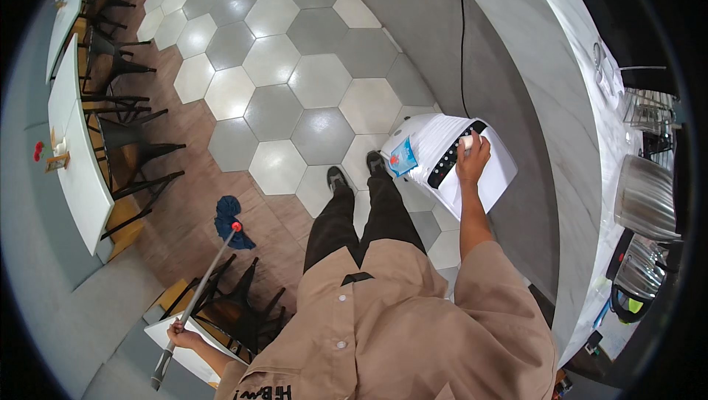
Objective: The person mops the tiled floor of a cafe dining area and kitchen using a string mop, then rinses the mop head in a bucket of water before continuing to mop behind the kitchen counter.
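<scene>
My left hand point(185, 337) grips the grey handle point(206, 277) of a mop, which slants down to the floor. Its dark blue mop head point(227, 214) lies on the wood-look floor, with a red joint where the handle meets it. On the other side, my right hand point(474, 161) holds a small white object point(468, 141), partly hidden by the fingers, over a white floor-standing appliance point(500, 165). Below that hand runs the appliance's black control panel point(442, 165) with several buttons. A blue plastic packet point(404, 157) lies on the appliance's top, close to my feet.
Black metal chairs point(130, 142) and white tables point(83, 167) line the left side. Another chair point(238, 311) stands near my left arm. A marble counter point(581, 178) curves along the right, bearing metal containers point(644, 198). A black cable point(462, 51) hangs down the counter's front.
</scene>
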A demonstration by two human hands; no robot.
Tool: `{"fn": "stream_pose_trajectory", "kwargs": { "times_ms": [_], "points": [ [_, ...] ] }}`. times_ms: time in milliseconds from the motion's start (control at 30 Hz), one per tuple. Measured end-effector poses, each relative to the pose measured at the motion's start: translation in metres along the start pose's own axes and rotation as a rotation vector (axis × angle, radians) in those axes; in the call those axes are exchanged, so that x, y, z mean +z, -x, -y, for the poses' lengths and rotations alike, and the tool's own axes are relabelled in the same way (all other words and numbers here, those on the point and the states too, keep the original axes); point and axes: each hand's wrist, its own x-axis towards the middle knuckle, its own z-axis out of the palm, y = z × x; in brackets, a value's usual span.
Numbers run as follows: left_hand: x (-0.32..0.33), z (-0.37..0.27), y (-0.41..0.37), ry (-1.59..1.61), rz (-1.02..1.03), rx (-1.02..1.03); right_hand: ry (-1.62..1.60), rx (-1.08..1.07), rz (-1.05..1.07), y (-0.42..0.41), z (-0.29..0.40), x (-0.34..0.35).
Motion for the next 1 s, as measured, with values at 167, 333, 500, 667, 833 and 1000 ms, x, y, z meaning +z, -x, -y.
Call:
{"fn": "stream_pose_trajectory", "kwargs": {
  "times_ms": [167, 333, 500, 667, 833, 1000],
  "points": [
    [0.004, 0.002, -0.004, -0.012, -0.033, -0.014, 0.043, -0.034, -0.017, -0.017, -0.019, -0.002],
    [0.026, 0.005, -0.018, -0.029, 0.032, 0.016, 0.096, -0.032, -0.012, -0.026, -0.040, -0.002],
    [0.060, 0.003, -0.029, -0.100, 0.051, 0.011, 0.159, -0.047, 0.014, -0.026, -0.045, -0.003],
    [0.114, 0.007, -0.045, 0.037, 0.166, 0.020, -0.108, -0.070, 0.123, -0.013, 0.011, -0.025],
    [0.222, 0.039, 0.000, -0.228, 0.438, 0.223, -0.686, 0.010, -0.010, -0.027, 0.154, -0.187],
    [0.317, 0.054, 0.086, -0.401, 0.663, 0.298, -0.713, 0.021, -0.579, -0.103, 0.164, -0.315]
  ]
}}
